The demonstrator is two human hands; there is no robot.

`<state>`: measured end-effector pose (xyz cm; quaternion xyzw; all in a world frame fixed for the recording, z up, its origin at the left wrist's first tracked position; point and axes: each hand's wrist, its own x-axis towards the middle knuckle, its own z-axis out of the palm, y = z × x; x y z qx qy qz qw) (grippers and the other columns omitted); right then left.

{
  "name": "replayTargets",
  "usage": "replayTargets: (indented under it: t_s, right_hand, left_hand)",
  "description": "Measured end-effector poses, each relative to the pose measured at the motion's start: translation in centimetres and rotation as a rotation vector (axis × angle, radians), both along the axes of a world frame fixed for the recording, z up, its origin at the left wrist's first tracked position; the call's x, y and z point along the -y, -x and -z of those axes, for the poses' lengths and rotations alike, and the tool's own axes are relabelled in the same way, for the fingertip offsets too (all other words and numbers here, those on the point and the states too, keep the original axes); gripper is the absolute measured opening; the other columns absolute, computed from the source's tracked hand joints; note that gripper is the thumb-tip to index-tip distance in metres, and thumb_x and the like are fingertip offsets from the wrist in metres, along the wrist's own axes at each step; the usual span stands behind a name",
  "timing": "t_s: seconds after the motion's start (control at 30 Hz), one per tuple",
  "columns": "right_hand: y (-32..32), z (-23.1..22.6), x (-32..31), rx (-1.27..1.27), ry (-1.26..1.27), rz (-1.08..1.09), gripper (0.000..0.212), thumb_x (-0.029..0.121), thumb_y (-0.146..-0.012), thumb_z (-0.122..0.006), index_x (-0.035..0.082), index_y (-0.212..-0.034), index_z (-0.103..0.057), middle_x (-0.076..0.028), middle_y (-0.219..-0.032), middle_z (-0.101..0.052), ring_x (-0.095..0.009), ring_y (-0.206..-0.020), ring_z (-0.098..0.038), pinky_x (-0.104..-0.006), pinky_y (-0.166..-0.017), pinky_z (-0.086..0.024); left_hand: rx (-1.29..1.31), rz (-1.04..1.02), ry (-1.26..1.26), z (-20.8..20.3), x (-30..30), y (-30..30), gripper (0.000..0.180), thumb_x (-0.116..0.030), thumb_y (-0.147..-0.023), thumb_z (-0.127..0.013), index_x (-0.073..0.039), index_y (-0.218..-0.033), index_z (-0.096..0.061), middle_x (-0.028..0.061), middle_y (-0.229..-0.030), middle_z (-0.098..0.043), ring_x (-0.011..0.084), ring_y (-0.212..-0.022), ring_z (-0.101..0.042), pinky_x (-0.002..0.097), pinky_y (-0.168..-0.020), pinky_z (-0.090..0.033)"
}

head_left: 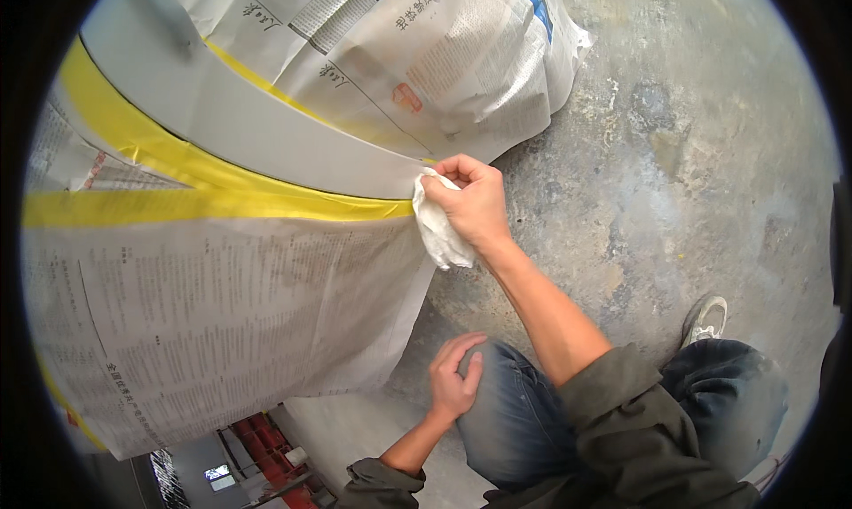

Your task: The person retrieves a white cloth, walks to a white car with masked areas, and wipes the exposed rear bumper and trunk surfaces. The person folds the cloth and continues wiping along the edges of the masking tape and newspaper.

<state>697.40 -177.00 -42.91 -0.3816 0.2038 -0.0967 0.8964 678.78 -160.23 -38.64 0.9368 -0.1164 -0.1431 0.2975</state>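
A crumpled white cloth point(437, 228) is pinched in my right hand point(479, 205). The cloth presses against the lower end of a curved grey body panel point(266, 127), where the panel narrows between two masked areas. Yellow masking tape point(240, 189) runs along the panel's near edge, and a thinner strip of yellow tape point(266, 85) follows its far edge. My left hand point(456, 380) rests on my left knee, its fingers stretched out and holding nothing.
Newspaper sheets point(257, 314) hang from the tape on the near side. More newspaper point(444, 65) wraps the part beyond the panel. Stained concrete floor point(657, 216) lies to the right, with my shoe point(706, 318) on it. A red metal frame point(271, 456) stands at the lower left.
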Motion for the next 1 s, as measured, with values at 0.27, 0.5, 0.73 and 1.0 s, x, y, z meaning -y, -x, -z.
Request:
replayTargets:
  t_s: [0.27,0.5,0.73,1.0]
  right_hand:
    - [0.7,-0.9,1.4,-0.046,0.128,-0.094,0.024,0.018,-0.077,-0.077,-0.002,-0.090,-0.075,-0.007,-0.078,-0.073,-0.011,-0.075,-0.067,-0.0285,-0.073,-0.054]
    - [0.1,-1.2,0.5,0.010,0.041,-0.054,0.023,0.019,-0.080,-0.080,-0.002,-0.089,-0.077,-0.007,-0.076,-0.074,-0.009,-0.071,-0.066,-0.0270,-0.069,-0.053]
    - [0.2,-1.5,0.2,0.026,0.028,-0.036,0.022,0.017,-0.081,-0.080,-0.003,-0.090,-0.078,-0.007,-0.075,-0.074,-0.009,-0.068,-0.066,-0.0264,-0.065,-0.053]
    - [0.7,-2.7,0.1,0.031,0.037,-0.055,0.018,0.013,-0.086,-0.081,-0.004,-0.090,-0.076,-0.003,-0.078,-0.072,-0.006,-0.068,-0.061,-0.0233,-0.062,-0.049]
  left_hand:
    - [-0.013,-0.017,-0.014,-0.3,0.5,0.1,0.025,-0.006,-0.089,-0.061,0.001,-0.110,-0.073,0.0180,-0.116,-0.074,0.0340,-0.110,-0.070,0.0394,-0.098,-0.052]
    - [-0.003,-0.010,-0.004,-0.1,0.1,0.3,0.025,-0.006,-0.089,-0.061,0.001,-0.110,-0.072,0.0181,-0.116,-0.074,0.0341,-0.110,-0.070,0.0392,-0.099,-0.052]
    - [-0.001,-0.014,-0.006,0.0,0.5,0.1,0.024,-0.006,-0.089,-0.062,0.000,-0.110,-0.072,0.0176,-0.115,-0.074,0.0344,-0.109,-0.070,0.0390,-0.097,-0.052]
    - [0.002,0.001,-0.010,0.4,-0.3,0.2,0.023,-0.004,-0.089,-0.064,-0.002,-0.110,-0.073,0.0158,-0.115,-0.074,0.0336,-0.107,-0.069,0.0379,-0.094,-0.053]
